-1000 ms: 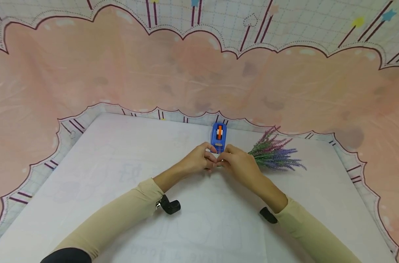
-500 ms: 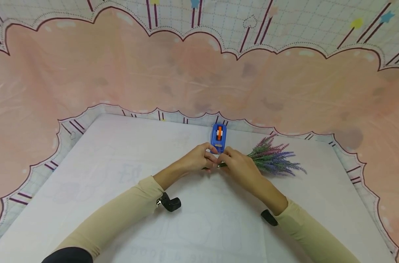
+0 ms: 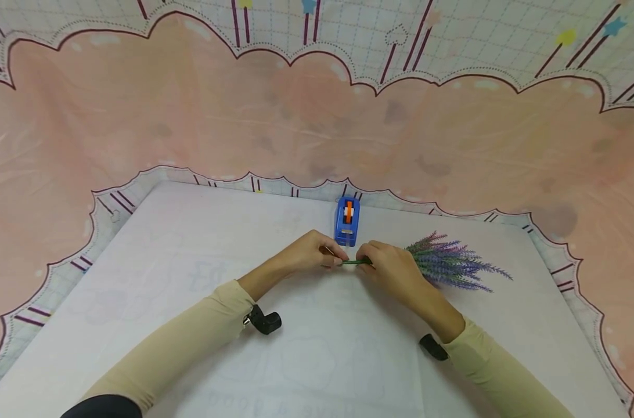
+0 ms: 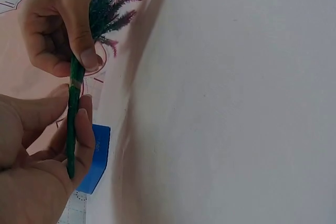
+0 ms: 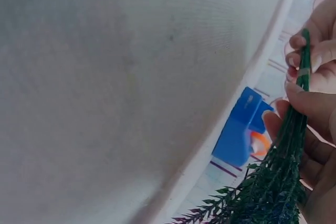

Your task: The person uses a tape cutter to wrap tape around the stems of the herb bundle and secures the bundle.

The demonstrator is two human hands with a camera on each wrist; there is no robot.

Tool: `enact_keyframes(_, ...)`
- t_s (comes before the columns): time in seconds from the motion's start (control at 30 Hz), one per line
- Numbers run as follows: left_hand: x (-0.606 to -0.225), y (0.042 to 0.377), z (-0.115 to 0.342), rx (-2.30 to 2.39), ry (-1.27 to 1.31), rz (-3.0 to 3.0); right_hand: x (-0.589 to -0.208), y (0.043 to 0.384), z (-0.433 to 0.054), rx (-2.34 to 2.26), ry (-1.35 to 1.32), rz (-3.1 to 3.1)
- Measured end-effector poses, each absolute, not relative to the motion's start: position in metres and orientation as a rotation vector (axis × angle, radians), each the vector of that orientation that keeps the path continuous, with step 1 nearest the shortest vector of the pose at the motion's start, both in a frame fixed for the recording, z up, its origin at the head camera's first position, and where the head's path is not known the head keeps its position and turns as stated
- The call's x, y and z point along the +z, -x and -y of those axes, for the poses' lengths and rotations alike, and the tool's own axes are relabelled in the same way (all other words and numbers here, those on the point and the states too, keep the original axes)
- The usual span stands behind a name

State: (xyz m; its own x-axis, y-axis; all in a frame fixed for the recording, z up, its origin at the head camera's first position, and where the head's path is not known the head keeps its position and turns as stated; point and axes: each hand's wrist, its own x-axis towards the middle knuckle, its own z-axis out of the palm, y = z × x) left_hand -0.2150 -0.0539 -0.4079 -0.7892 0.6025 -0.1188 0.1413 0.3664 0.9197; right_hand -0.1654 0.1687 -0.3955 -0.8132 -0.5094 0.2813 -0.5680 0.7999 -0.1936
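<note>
A bunch of artificial lavender (image 3: 455,264), with purple, blue and pink flower heads on green stems, lies sideways between both hands over the table. My right hand (image 3: 392,264) grips the stems just below the flowers. My left hand (image 3: 313,251) pinches the stem ends between thumb and fingers. In the left wrist view, a narrow band of tape (image 4: 75,84) wraps the stems between the two hands. That band also shows in the right wrist view, close to the left fingertips (image 5: 316,62). Right behind the hands stands a blue tape dispenser (image 3: 346,220) with an orange-hubbed roll.
The white table (image 3: 202,232) extends on both sides of the hands. Beyond its far edge hangs a peach and white patterned cloth (image 3: 275,116). Black wrist cameras (image 3: 265,320) are strapped under the beige sleeves (image 3: 181,342).
The hands have drawn slightly apart, baring green stem between them. The flower heads have swung a little right and nearer. The tape dispenser stays put.
</note>
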Motion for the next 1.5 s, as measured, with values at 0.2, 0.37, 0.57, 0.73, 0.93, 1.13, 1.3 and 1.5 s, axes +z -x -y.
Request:
enact_keyframes(0.2, -0.4093, 0.216, 0.0556, 1.342, -0.706, -2.255, -0.3927, 0.1667, -0.1679, 0.377, -0.861, 2.783)
enact_keyframes(0.37, -0.4101, 0.2155, 0.057, 1.337, -0.688, -2.282, -0.3901, 0.1682, -0.1662, 0.335, -0.898, 2.777)
enact_keyframes(0.57, -0.4114, 0.2161, 0.0573, 1.332, -0.719, -2.287, -0.3894, 0.1709, -0.1622, 0.283, -0.901, 2.824)
enact_keyframes(0.73, -0.4135, 0.2173, 0.0563, 1.361, -0.718, -2.278, -0.3913, 0.1722, -0.1594, 0.227, -0.91, 2.79)
enact_keyframes(0.93, -0.4156, 0.2161, 0.0561, 1.419, -0.701, -2.244, -0.394, 0.1725, -0.1604, 0.186, -0.92, 2.734)
enact_keyframes(1.13, -0.4142, 0.2165, 0.0573, 1.345, -0.746, -2.328, -0.3957, 0.1728, -0.1644, 0.201, -0.919, 2.695)
enact_keyframes(1.3, -0.4132, 0.218, 0.0582, 1.346, -0.73, -2.359, -0.395, 0.1728, -0.1648, 0.194, -0.919, 2.712)
enact_keyframes(1.5, -0.4145, 0.2189, 0.0561, 1.434, -0.696, -2.328, -0.3943, 0.1746, -0.1638, 0.19, -0.901, 2.731)
